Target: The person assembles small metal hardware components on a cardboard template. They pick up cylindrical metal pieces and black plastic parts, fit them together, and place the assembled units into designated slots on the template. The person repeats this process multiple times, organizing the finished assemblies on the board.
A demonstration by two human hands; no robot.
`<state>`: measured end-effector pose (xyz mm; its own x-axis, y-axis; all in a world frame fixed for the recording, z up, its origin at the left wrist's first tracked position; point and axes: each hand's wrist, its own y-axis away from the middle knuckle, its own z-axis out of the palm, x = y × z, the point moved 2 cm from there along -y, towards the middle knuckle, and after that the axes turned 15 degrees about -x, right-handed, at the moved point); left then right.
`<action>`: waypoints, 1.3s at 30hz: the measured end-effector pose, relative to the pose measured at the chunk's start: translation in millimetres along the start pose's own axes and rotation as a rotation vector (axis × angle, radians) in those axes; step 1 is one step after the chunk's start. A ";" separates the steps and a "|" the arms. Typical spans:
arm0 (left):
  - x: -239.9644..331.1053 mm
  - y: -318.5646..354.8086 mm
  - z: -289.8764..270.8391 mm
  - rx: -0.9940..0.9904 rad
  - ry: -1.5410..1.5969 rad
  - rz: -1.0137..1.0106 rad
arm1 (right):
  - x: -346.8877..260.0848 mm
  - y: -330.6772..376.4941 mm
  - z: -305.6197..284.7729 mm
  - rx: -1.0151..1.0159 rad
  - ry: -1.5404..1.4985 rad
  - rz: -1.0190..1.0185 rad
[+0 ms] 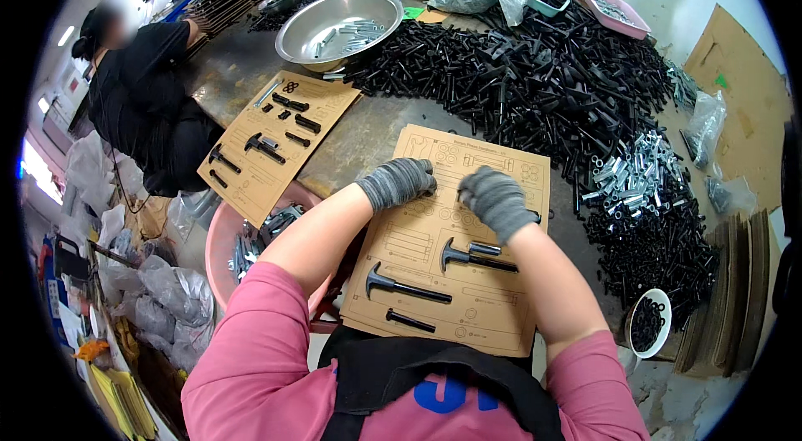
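A brown printed cardboard sheet [409, 249] lies in front of me, with outlines of parts on it. My left hand [401, 182], in a grey glove, rests over its upper left part, fingers curled in. Over the upper right part is my right hand [499, 202], gloved alike, its fingers bent together. Whatever either hand may hold is hidden. Below them on the sheet lie a black T-shaped part [476, 255], a silver sleeve [484, 248], a larger black T-shaped part [408, 284] and a black bolt [410, 321].
Another cardboard sheet [251, 182] carries black parts at left. Behind spreads a heap of black bolts [501, 82], with silver sleeves [631, 178] at right. A steel bowl [292, 36], a pink bucket [219, 253] and a white bowl [660, 341] stand around. A person [138, 98] works at left.
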<state>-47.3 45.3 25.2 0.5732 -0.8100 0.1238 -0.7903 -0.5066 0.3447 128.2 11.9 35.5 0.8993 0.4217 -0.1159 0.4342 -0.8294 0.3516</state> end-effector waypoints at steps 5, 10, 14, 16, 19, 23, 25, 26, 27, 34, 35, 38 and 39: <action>-7.9 6.4 8.3 0.120 0.579 -0.259 | -32.2 -31.9 4.4 0.112 0.183 0.043; -5.8 15.5 17.9 0.293 0.925 -0.141 | -35.2 -37.5 6.1 0.123 -0.054 0.080; -15.3 21.1 20.1 0.369 1.123 -0.175 | -52.6 -40.1 0.5 0.058 -0.139 -0.003; -19.2 24.3 22.5 0.431 1.181 -0.213 | -60.5 -41.3 10.1 0.039 -0.056 0.016; -20.7 42.3 20.7 0.459 1.110 -0.235 | -54.6 -40.9 2.8 -0.030 -0.097 0.007; -15.4 46.7 22.3 0.265 0.905 -0.296 | -28.2 -38.4 5.1 -0.003 -0.167 0.068; -0.7 38.4 14.7 0.158 0.781 -0.329 | -20.3 -46.4 15.8 -0.014 -0.089 0.085; 5.3 34.8 12.3 0.165 0.689 -0.328 | -23.8 -45.3 14.0 -0.029 -0.088 0.084; 9.0 27.9 8.7 0.111 0.619 -0.331 | -29.5 -41.7 10.0 -0.043 -0.088 0.085; 7.8 3.8 6.7 0.024 0.545 -0.293 | -26.5 -38.2 11.9 -0.054 0.030 0.146; 7.7 3.2 7.0 0.028 0.550 -0.290 | -28.3 -36.6 10.5 -0.040 0.033 0.150; 6.7 2.4 9.4 0.040 0.563 -0.289 | -35.8 -30.9 1.4 -0.055 -0.041 0.183; 6.3 2.2 10.6 0.045 0.565 -0.293 | -34.5 -32.5 3.5 -0.047 -0.045 0.169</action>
<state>-47.7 35.9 16.9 0.7828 -0.3616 0.5064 -0.5849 -0.7053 0.4006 83.3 23.0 24.8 0.9611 0.2601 -0.0926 0.2748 -0.8687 0.4122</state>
